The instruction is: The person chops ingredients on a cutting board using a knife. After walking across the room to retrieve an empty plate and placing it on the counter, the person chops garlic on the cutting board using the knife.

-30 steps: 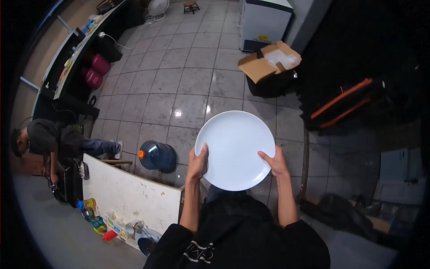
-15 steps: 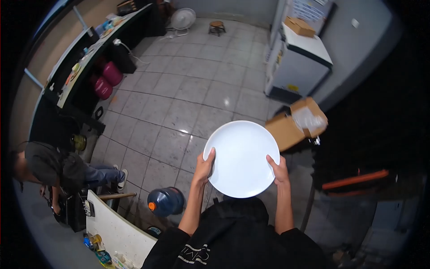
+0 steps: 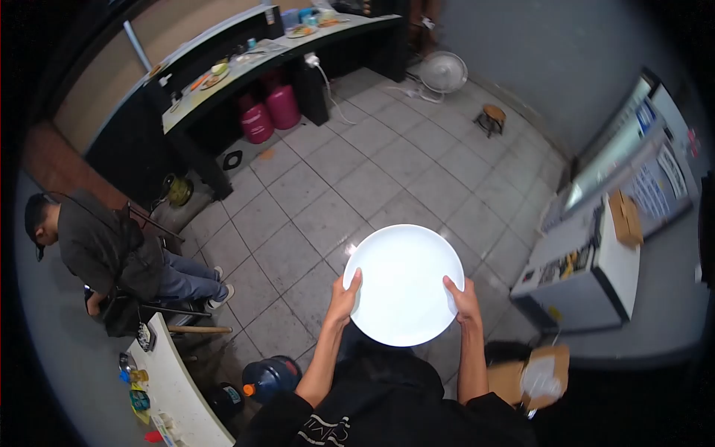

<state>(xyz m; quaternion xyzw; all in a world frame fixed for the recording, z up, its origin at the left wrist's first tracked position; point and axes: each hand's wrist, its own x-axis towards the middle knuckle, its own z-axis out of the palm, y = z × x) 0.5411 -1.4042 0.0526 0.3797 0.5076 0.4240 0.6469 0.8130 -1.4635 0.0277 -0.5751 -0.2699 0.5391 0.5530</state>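
A round white plate (image 3: 404,287) is held out in front of my body, its face tilted up toward me. My left hand (image 3: 344,299) grips its left edge, thumb on the upper face. On the opposite edge, my right hand (image 3: 465,299) holds it the same way. The fingers beneath the plate are hidden. Nothing lies on the plate.
A seated person (image 3: 112,246) is at the left, near a white table (image 3: 175,387) with bottles. Water jugs (image 3: 272,378) stand below. A counter (image 3: 246,67) with food and pink gas cylinders (image 3: 281,106) runs behind. A stool (image 3: 490,119), chest freezer (image 3: 573,276) and open cardboard box (image 3: 555,365) are rightward.
My view has turned to the left, so the counter and seated person show more fully and the freezer sits farther right. Both hands still hold the plate, which is slightly lower in view.
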